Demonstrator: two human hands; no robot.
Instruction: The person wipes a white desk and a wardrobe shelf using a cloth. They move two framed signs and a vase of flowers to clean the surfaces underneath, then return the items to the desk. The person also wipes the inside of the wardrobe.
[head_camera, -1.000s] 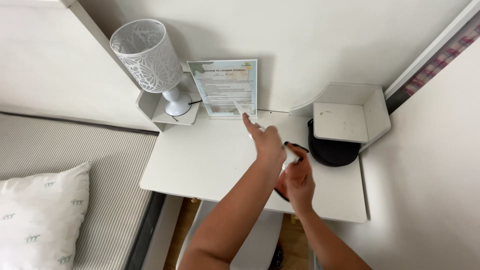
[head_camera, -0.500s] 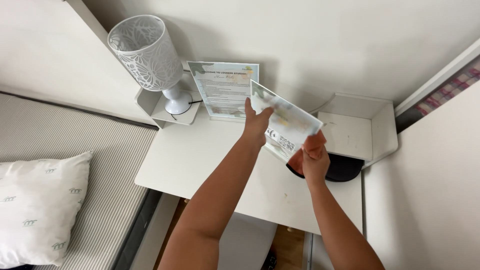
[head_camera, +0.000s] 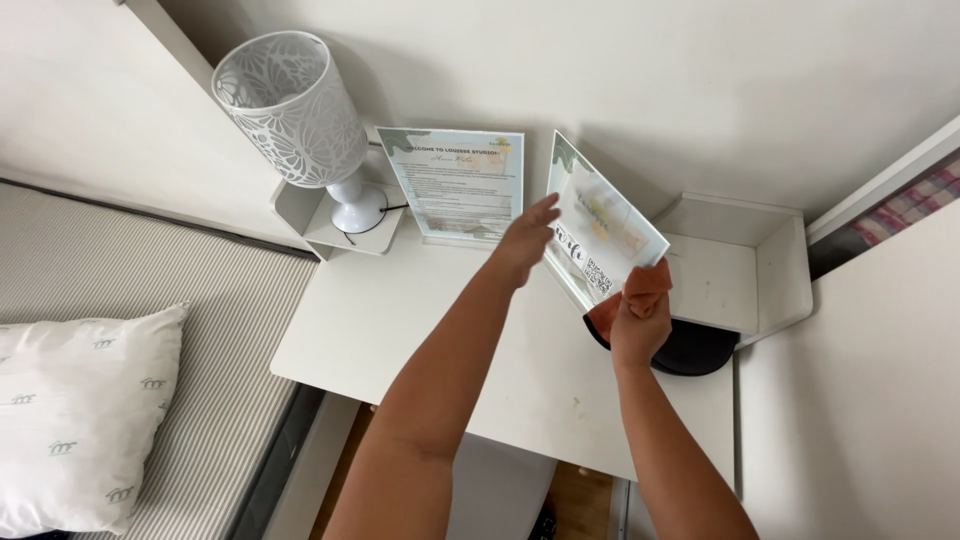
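Left hand (head_camera: 525, 240) holds the clear sign holder (head_camera: 605, 232) by its left edge, fingers pinched on it, lifted off the desk (head_camera: 400, 330) and tilted w/ its face toward the camera. Right hand (head_camera: 638, 325) is closed round an orange cloth (head_camera: 645, 285), pressing it on the holder's near right corner. Holder hangs above the desk, between the 2nd sign (head_camera: 460, 185) standing at the far wall and the white tray (head_camera: 735, 265) on the right. A black round pad (head_camera: 695, 350) lies under the tray's near edge. Lamp (head_camera: 295, 120) stands far left on a small stand; bed w/ pillow (head_camera: 75, 410) at near left.

Looks like a wipe-down of the holder. To do it well, IMO: keep the left pinch at the very edge so no fresh prints land on the face, brace vs. the cloth's push so the sheet doesn't flex, wipe in long passes corner to corner, then flip for the back. Keep it clear of the lamp and the other sign while turning.
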